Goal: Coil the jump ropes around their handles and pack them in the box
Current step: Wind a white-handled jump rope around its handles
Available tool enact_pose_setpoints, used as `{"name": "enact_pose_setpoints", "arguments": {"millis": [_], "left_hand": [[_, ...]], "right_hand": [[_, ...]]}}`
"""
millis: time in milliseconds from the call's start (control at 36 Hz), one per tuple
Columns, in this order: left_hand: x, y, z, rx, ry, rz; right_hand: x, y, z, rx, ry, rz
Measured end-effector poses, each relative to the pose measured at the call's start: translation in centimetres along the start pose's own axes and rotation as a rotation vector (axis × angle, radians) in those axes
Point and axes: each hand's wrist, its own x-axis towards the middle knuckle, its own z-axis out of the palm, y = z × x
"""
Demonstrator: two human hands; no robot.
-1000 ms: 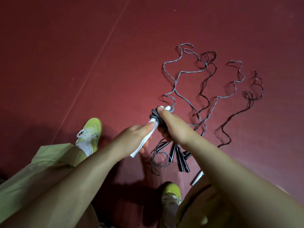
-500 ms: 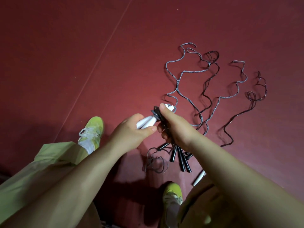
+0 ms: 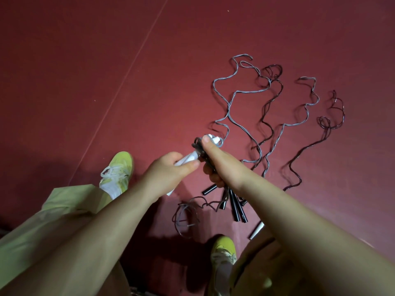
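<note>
Bare red floor (image 3: 85,71) open across left and far side. Right half blocked by sprawled rope loops (image 3: 267,116). Near hands: black handles (image 3: 236,207), white handle (image 3: 257,230), small cord tangle (image 3: 186,218), two shoes (image 3: 117,174).

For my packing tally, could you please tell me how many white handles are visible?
2: one white plastic handle gripped by both hands, one white handle on the floor beside the right forearm. Others may be hidden.

Dim warm light pooling mid-frame on the red floor (image 3: 149,92), dark vignetted corners, soft shadows beneath the forearms, wide-angle stretching at the edges, slight softness on the near arms.
</note>
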Motion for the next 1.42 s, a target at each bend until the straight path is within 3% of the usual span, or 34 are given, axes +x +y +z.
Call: {"name": "enact_pose_setpoints", "arguments": {"millis": [139, 250, 306, 389, 528, 639, 722, 972, 1194, 1333, 1417], "left_hand": [[-0.5, 0.3, 0.4, 0.176, 0.086, 0.079], [-0.8, 1.0, 0.3, 0.193, 0.154, 0.136], [-0.7, 1.1, 0.1, 0.168, 0.113, 0.117], [-0.6, 1.1, -0.4, 0.011, -0.117, 0.047], [-1.6, 1.8, -0.4, -0.640, -0.557, -0.281], [-2.0, 1.6, 0.0, -0.815, -0.807, -0.315], [-2.2, 1.4, 0.0, -0.833, -0.864, -0.284], [-1.8, 1.5, 0.1, -0.738, -0.724, -0.254], [-1.9, 1.6, 1.7, -0.342, -0.267, -0.106], [-2.6, 2.4, 1.1, -0.284, -0.148, -0.044], [-2.7, 2.5, 0.5, -0.121, -0.054, 0.041]], "right_hand": [[0.1, 0.0, 0.2, 0.040, 0.034, 0.025], [0.5, -0.1, 0.2, 0.056, 0.066, -0.046], [0.5, 0.0, 0.2, 0.077, 0.087, -0.058], [0.5, 0.0, 0.0, 0.169, 0.101, -0.049], [0.5, -0.2, -0.4, 0.483, 0.091, -0.070], [0.2, -0.4, -0.4, 0.540, 0.029, -0.117], [0.2, -0.5, -0.2, 0.542, -0.054, -0.161], [0.0, -0.2, -0.5, 0.073, 0.065, -0.102], [-0.4, 0.1, -0.6, -0.056, 0.107, -0.041], [-1.0, -0.7, -0.3, -0.024, 0.145, -0.100], [-2.0, -1.5, -0.3, 0.015, 0.125, -0.146]]}}
